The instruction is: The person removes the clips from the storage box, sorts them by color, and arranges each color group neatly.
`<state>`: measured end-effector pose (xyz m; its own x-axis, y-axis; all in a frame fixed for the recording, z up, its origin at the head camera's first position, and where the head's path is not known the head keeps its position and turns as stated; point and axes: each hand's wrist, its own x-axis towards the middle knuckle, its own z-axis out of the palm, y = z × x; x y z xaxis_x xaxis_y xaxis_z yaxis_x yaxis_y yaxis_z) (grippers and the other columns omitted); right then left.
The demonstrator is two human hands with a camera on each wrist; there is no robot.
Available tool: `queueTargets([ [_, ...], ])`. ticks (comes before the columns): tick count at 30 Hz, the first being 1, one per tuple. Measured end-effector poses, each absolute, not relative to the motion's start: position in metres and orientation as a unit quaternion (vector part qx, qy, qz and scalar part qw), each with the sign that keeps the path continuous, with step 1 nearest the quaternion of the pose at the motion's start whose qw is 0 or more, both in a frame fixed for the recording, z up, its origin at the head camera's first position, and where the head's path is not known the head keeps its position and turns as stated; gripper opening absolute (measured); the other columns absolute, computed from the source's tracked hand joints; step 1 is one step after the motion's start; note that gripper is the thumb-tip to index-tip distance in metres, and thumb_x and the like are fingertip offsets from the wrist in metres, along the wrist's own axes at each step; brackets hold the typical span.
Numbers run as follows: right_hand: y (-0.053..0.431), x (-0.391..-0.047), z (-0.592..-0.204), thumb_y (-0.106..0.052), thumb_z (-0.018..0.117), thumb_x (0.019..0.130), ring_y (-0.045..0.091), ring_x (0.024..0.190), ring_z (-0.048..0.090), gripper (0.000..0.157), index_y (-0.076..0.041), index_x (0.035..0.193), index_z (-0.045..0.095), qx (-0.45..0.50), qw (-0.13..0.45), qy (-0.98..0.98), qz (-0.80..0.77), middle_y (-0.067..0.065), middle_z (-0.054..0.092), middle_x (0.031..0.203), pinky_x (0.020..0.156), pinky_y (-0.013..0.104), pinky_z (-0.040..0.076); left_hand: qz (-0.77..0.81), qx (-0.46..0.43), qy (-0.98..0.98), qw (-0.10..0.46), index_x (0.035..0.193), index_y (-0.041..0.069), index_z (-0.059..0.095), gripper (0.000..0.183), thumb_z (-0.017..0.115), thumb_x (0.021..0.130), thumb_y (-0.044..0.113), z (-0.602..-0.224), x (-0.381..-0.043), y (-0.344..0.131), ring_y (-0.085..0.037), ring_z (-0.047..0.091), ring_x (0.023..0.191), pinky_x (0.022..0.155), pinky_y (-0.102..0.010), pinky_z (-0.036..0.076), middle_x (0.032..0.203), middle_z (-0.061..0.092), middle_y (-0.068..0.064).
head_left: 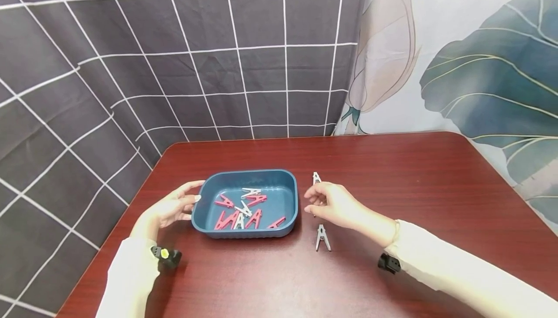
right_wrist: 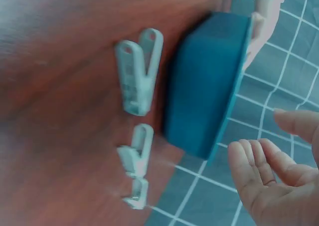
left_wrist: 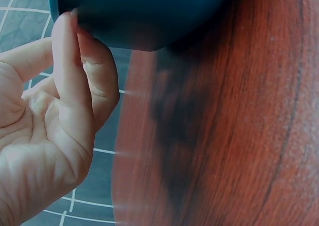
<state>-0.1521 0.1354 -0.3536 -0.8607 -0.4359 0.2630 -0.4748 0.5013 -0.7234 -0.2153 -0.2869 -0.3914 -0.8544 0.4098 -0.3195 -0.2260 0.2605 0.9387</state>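
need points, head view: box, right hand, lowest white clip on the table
Box (head_left: 245, 234): head view, front wall.
Right hand (head_left: 336, 205): head view, back of the hand.
White clip (head_left: 321, 233): head view, narrow end where its legs meet.

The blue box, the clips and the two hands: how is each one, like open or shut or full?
Blue box: upright, no lid on, clips inside.
Red clips: lying in the box.
White clips inside: lying among the red ones.
Nearest white clip on the table: handles spread, not squeezed.
Two farther white clips: on the table, not held.
Left hand: holding the box's left end.
Right hand: empty, fingers loosely bent.
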Motion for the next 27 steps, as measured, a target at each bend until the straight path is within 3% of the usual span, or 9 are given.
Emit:
queueTargets([
  [11,0.094,-0.173,-0.349,-0.006,0.072,0.079,0.019,0.082,0.064,0.019,-0.001,0.097,0.066,0.396,0.06,-0.85,0.342,0.008,0.065,0.09,0.075,0.024,0.053,0.61,0.069,0.743,0.266,0.146,0.019,0.024,0.052,0.047,0.1,0.013,-0.388,-0.213,-0.288,-0.016,0.066,0.092,0.077,-0.035,0.055,0.102,0.065,0.003],
  [22,0.062,-0.189,-0.35,-0.009,0.074,0.079,0.019,0.088,0.06,0.023,0.0,0.1,0.068,0.464,-0.089,-0.864,0.171,0.01,0.067,0.096,0.081,0.028,0.05,0.6,0.064,0.754,0.261,0.147,0.017,0.022,0.055,0.048,0.099,0.015,-0.388,-0.214,-0.287,-0.017,0.066,0.095,0.08,-0.036,0.055,0.106,0.065,0.004],
  [27,0.049,-0.191,-0.358,-0.012,0.076,0.077,0.015,0.083,0.061,0.019,-0.003,0.093,0.069,0.467,-0.106,-0.87,0.119,0.005,0.069,0.09,0.077,0.023,0.049,0.597,0.069,0.755,0.263,0.147,0.017,0.023,0.054,0.048,0.099,0.015,-0.39,-0.213,-0.286,-0.018,0.067,0.095,0.081,-0.037,0.055,0.108,0.065,0.004],
])
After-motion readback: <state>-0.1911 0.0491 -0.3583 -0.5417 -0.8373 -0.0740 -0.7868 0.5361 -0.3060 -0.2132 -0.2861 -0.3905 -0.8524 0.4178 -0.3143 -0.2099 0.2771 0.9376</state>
